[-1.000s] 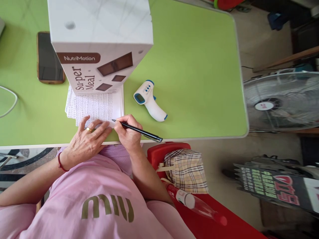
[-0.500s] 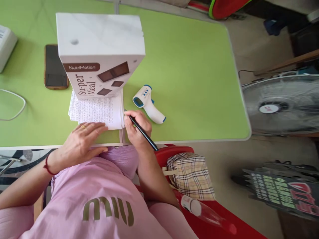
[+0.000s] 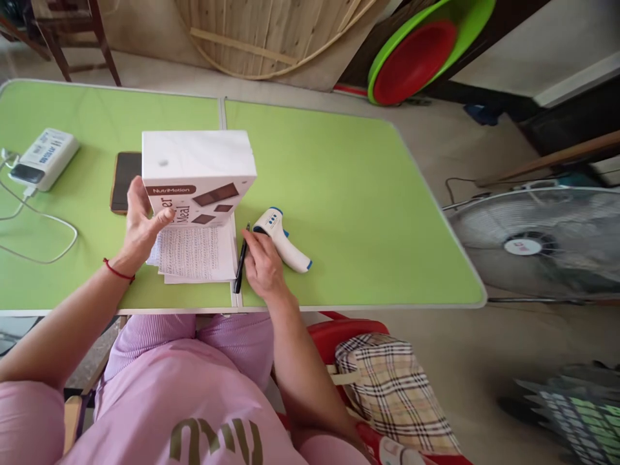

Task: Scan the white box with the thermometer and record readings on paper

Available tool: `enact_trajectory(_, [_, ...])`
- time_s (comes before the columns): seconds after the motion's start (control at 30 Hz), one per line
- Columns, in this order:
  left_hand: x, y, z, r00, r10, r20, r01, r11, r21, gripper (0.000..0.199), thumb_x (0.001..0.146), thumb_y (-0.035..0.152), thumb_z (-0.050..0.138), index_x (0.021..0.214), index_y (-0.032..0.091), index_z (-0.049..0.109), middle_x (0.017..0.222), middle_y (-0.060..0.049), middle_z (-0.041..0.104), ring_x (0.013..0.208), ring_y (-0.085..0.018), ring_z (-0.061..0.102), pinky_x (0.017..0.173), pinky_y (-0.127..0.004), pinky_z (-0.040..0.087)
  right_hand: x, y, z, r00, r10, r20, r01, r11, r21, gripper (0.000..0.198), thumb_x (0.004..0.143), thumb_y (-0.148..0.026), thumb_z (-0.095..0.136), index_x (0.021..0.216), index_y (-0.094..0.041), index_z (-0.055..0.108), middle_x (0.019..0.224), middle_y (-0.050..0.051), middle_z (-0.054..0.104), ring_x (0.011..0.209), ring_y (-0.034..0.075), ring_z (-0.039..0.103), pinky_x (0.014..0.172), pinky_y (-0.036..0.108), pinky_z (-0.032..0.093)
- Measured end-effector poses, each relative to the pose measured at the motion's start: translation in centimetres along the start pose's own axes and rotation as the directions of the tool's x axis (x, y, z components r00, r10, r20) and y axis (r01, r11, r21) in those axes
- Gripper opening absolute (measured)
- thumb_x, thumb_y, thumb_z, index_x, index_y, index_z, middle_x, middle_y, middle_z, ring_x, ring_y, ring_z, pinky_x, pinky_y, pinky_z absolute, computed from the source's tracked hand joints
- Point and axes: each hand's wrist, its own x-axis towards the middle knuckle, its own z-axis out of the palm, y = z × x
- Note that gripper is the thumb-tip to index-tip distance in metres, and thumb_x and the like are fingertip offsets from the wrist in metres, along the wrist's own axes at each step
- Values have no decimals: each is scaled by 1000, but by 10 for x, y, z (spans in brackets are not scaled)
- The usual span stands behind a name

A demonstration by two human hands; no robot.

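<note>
A white NutriMotion box (image 3: 197,155) stands on the far part of several handwritten sheets (image 3: 198,255). My left hand (image 3: 141,219) grips the box's left side, its thumb across the front and its fingers around the edge. A black pen (image 3: 241,261) lies along the table seam, right of the sheets. My right hand (image 3: 264,261) rests just right of the pen, fingers stretched forward and loose, with the fingertips touching or very close to the pen's far end. Beyond that hand lies a white and blue infrared thermometer (image 3: 285,242).
A phone (image 3: 124,184) lies left of the box, partly hidden by it. Farther left on the green table (image 3: 349,213) are a white power strip (image 3: 51,158) and a white cable (image 3: 68,248). A fan (image 3: 523,245) stands right of the table, a plaid bag (image 3: 392,387) on a red chair.
My left hand has gone from the near edge of the sheets to the box's left side. My right hand has laid the pen down beside the sheets. The view has tilted up.
</note>
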Motion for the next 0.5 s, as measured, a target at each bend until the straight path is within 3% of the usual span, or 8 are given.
enact_trajectory(0.1, [-7, -1, 4, 998, -42, -56, 37, 995, -88, 89, 87, 62, 73, 153, 23, 27, 140, -18, 51, 132, -32, 55, 102, -50, 55, -1, -2, -2, 999, -31, -13, 31, 999, 38, 49, 96, -26, 39, 141, -17, 56, 122, 17, 65, 115, 31, 63, 105, 57, 54])
enact_trajectory(0.2, [-10, -6, 1, 998, -64, -30, 60, 992, -115, 84, 83, 51, 81, 147, 18, 38, 133, -19, 56, 126, -34, 58, 99, -54, 56, 0, -4, -5, 1000, -18, 10, 17, 998, 54, 55, 90, -40, 55, 140, -17, 57, 126, 17, 64, 119, 34, 61, 104, 59, 53])
enact_trajectory(0.37, [-9, -13, -8, 993, -102, -64, 97, 992, -75, 74, 83, 43, 82, 143, 21, 45, 138, -18, 54, 130, -37, 54, 104, -58, 51, 2, -3, -6, 999, 35, 18, -36, 996, 82, 49, 83, -27, 60, 131, -21, 64, 124, 14, 66, 117, 31, 64, 103, 55, 56])
enact_trajectory(0.5, [-7, -10, -11, 994, -103, -39, 102, 994, -26, 79, 80, 50, 83, 143, 21, 45, 136, -17, 55, 129, -38, 54, 104, -59, 51, 2, -2, -3, 996, 78, -35, -73, 987, 141, 36, 89, -27, 57, 122, -21, 67, 118, 14, 69, 91, 24, 69, 86, 46, 63])
